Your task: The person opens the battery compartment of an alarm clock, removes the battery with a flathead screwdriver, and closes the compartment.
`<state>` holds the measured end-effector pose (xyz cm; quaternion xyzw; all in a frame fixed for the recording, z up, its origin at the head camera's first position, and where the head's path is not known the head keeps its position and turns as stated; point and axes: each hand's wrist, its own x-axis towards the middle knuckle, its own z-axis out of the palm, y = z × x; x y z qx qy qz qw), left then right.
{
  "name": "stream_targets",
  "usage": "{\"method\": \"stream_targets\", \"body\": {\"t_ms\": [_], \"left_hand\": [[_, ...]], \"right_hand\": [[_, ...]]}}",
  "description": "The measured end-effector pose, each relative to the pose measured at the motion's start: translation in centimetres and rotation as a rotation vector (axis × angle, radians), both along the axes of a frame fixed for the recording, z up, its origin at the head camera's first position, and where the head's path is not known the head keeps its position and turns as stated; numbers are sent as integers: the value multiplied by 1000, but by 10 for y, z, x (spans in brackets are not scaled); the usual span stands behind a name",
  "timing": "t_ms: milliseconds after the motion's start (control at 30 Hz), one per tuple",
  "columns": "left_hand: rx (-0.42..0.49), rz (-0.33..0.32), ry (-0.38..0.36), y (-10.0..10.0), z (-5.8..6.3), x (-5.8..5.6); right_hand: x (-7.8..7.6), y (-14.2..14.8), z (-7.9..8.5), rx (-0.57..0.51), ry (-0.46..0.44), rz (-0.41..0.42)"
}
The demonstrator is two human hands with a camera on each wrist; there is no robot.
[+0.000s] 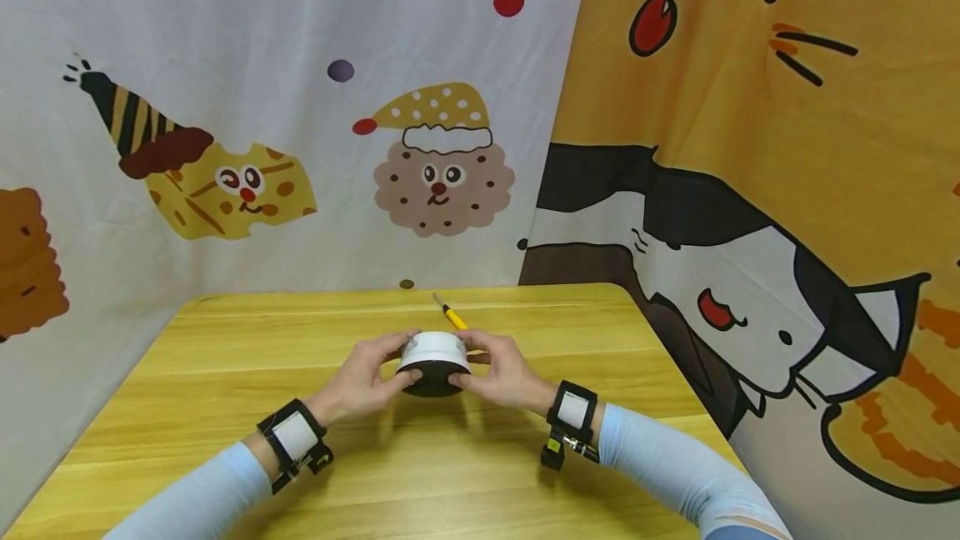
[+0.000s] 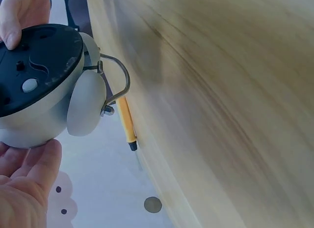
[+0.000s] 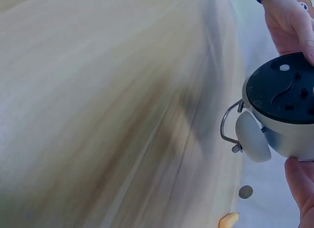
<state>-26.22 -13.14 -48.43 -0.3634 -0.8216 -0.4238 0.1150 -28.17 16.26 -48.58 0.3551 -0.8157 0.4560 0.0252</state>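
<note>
I hold a round white clock-like casing [image 1: 435, 345] between both hands, over the wood-grained yellow surface [image 1: 225, 357], its black disc-shaped panel [image 1: 431, 382] facing me. My left hand [image 1: 365, 375] is partly closed, thumb on the panel, fingers against the casing; my right hand [image 1: 504, 369] mirrors this grip on the opposite side. Keep both thumbs toward the panel's rim, clear of the small white button [image 2: 30, 85], to avoid pressing it by accident. Apply equal pressure from each side: the smooth, curved casing would probably slip under an uneven grip. On the side toward the surface, a white rounded bell [image 2: 87, 104] and a bent metal handle [image 2: 128, 80] project; I cannot tell whether they touch it, so I should not bear down. Beyond the casing lies a yellow-handled, thin-shafted screwdriver [image 1: 454, 318]; allow it clearance if the casing is turned.
</note>
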Motion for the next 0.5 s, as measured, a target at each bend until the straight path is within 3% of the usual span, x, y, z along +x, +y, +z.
{"method": "stream_targets", "body": {"t_ms": [500], "left_hand": [[74, 54, -144, 4, 1, -3]], "right_hand": [[-5, -4, 4, -89, -139, -76]]}}
